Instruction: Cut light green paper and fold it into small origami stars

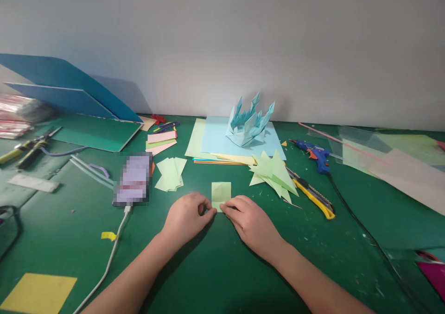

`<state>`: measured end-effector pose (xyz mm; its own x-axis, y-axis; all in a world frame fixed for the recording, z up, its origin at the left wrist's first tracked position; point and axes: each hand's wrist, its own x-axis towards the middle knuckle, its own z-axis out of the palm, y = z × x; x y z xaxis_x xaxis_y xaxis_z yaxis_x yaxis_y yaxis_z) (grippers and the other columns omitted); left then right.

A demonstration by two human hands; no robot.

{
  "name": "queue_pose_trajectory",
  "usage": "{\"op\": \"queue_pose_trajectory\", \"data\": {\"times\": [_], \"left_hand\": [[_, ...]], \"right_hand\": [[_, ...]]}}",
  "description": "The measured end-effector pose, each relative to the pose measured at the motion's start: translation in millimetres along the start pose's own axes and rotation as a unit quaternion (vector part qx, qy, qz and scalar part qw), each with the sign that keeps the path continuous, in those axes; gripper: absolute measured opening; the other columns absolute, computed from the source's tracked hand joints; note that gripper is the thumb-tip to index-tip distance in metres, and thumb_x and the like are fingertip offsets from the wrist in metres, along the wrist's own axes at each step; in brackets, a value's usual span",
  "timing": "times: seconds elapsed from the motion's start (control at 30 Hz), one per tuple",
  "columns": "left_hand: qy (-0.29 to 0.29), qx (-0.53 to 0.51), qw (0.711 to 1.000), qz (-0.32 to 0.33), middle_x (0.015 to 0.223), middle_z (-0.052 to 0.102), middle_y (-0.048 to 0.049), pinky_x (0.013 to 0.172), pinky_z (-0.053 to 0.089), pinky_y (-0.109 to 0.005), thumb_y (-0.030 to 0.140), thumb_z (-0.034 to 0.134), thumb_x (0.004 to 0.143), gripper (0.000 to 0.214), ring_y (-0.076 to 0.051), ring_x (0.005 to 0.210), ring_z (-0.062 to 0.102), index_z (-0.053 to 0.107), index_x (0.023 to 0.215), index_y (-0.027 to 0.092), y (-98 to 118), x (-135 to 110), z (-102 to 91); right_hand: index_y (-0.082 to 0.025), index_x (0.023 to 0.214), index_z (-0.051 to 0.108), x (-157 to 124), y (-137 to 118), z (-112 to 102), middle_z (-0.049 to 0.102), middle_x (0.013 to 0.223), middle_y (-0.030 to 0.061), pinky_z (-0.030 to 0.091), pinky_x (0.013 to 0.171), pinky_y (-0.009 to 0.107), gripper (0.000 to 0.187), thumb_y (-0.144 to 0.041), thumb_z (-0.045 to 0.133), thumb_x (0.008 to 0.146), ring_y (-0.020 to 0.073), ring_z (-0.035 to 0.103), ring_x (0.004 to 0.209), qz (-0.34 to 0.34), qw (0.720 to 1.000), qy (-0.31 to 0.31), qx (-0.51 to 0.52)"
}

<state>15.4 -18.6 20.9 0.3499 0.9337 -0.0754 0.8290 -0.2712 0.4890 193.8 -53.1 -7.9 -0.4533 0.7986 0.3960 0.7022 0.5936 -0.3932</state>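
A small pale green sheet of paper [221, 192] lies on the green table in front of me, with a crease across it. My left hand [189, 216] pinches its lower left corner between thumb and fingers. At the lower right corner, the fingertips of my right hand [251, 221] are pressed together on the paper. To the left is a stack of pale green slips [171, 174]. Folded green pointed paper pieces [273, 172] lie in a pile to the right. Behind them a light blue folded paper crown shape [248, 124] stands on stacked coloured sheets [198, 140].
A phone [134, 179] with a white cable [116, 249] lies at left, near pliers [33, 149] and a blue folder [74, 89]. A yellow cutter knife [313, 196] and a blue glue gun [314, 154] with a black cord lie at right. Yellow paper [40, 293] lies front left.
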Motion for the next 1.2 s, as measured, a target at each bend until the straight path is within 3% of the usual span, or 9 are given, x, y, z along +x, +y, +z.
{"op": "queue_pose_trajectory", "data": {"times": [0.17, 0.33, 0.47, 0.57, 0.67, 0.77, 0.87, 1.03, 1.2], "left_hand": [[-0.002, 0.001, 0.992, 0.124, 0.065, 0.055, 0.0002, 0.058, 0.039, -0.023, 0.015, 0.057, 0.081, 0.015, -0.014, 0.064, 0.053, 0.066, 0.070, 0.017, -3, 0, 2.2], [-0.025, 0.052, 0.980, 0.190, 0.068, 0.065, -0.0033, 0.063, 0.041, -0.027, 0.017, 0.056, 0.083, 0.018, -0.018, 0.071, 0.058, 0.071, 0.073, 0.019, -6, -2, -2.5], [-0.053, 0.065, 0.980, 0.182, 0.068, 0.068, -0.0031, 0.059, 0.040, -0.026, 0.016, 0.052, 0.082, 0.022, -0.017, 0.067, 0.059, 0.073, 0.077, 0.021, -7, -4, -11.1], [-0.059, 0.064, 0.983, 0.159, 0.062, 0.066, -0.0016, 0.056, 0.039, -0.025, 0.015, 0.052, 0.078, 0.023, -0.016, 0.063, 0.058, 0.071, 0.068, 0.020, -9, -5, -16.9], [-0.019, 0.078, 0.986, 0.147, 0.058, 0.062, -0.0018, 0.055, 0.040, -0.027, 0.018, 0.052, 0.078, 0.023, -0.017, 0.060, 0.056, 0.067, 0.061, 0.019, -9, -4, -17.2], [0.030, 0.036, 0.977, 0.209, 0.071, 0.066, -0.0050, 0.065, 0.046, -0.029, 0.016, 0.048, 0.082, 0.023, -0.018, 0.071, 0.058, 0.069, 0.076, 0.017, -7, -2, -11.0], [0.017, -0.002, 0.965, 0.263, 0.086, 0.068, -0.0065, 0.075, 0.048, -0.031, 0.007, 0.045, 0.080, 0.027, -0.019, 0.082, 0.060, 0.070, 0.085, 0.017, -7, -1, -4.2], [-0.007, 0.018, 0.966, 0.259, 0.087, 0.068, -0.0072, 0.074, 0.050, -0.032, 0.003, 0.044, 0.078, 0.031, -0.020, 0.082, 0.061, 0.071, 0.085, 0.016, -8, -3, -2.1], [-0.003, 0.041, 0.964, 0.262, 0.081, 0.068, -0.0063, 0.070, 0.049, -0.034, 0.002, 0.044, 0.077, 0.033, -0.020, 0.076, 0.059, 0.072, 0.082, 0.017, -6, -3, -3.6]], "right_hand": [[-0.014, 0.097, 0.066, 0, 1, -1, 0.064, 0.085, 0.0101, 0.051, 0.072, 0.036, 0.030, -0.015, 0.036, 0.095, 0.0217, 0.055, 0.081, -0.008, 1.000, -0.007, 0.012], [-0.015, 0.098, 0.066, 0, 3, 0, 0.065, 0.087, 0.0108, 0.050, 0.073, 0.036, 0.030, -0.015, 0.036, 0.095, 0.0221, 0.055, 0.084, -0.012, 1.000, -0.005, 0.016], [-0.015, 0.100, 0.066, -1, 3, 0, 0.065, 0.088, 0.0106, 0.050, 0.073, 0.036, 0.029, -0.013, 0.037, 0.095, 0.0219, 0.055, 0.085, -0.010, 1.000, -0.007, 0.016], [-0.015, 0.101, 0.065, -1, 4, 0, 0.065, 0.089, 0.0107, 0.051, 0.073, 0.036, 0.028, -0.012, 0.038, 0.094, 0.0220, 0.055, 0.085, -0.014, 1.000, -0.006, 0.014], [-0.013, 0.101, 0.066, -1, 3, 0, 0.065, 0.087, 0.0112, 0.051, 0.072, 0.036, 0.028, -0.012, 0.038, 0.094, 0.0223, 0.055, 0.083, -0.014, 1.000, -0.009, 0.010], [-0.015, 0.100, 0.066, 0, 3, -1, 0.065, 0.086, 0.0111, 0.051, 0.071, 0.037, 0.029, -0.013, 0.037, 0.094, 0.0224, 0.056, 0.082, -0.014, 1.000, -0.012, 0.010], [-0.015, 0.100, 0.066, 0, 3, -3, 0.065, 0.087, 0.0110, 0.052, 0.072, 0.037, 0.029, -0.013, 0.037, 0.094, 0.0225, 0.056, 0.083, -0.012, 1.000, -0.014, 0.015], [-0.015, 0.106, 0.066, -4, 4, -5, 0.067, 0.095, 0.0112, 0.052, 0.073, 0.038, 0.028, -0.015, 0.041, 0.093, 0.0232, 0.056, 0.086, -0.030, 0.999, -0.010, 0.012], [-0.015, 0.101, 0.070, -5, 7, -8, 0.066, 0.095, 0.0119, 0.052, 0.073, 0.039, 0.027, -0.016, 0.045, 0.092, 0.0235, 0.055, 0.088, -0.039, 0.999, 0.000, 0.013]]}}
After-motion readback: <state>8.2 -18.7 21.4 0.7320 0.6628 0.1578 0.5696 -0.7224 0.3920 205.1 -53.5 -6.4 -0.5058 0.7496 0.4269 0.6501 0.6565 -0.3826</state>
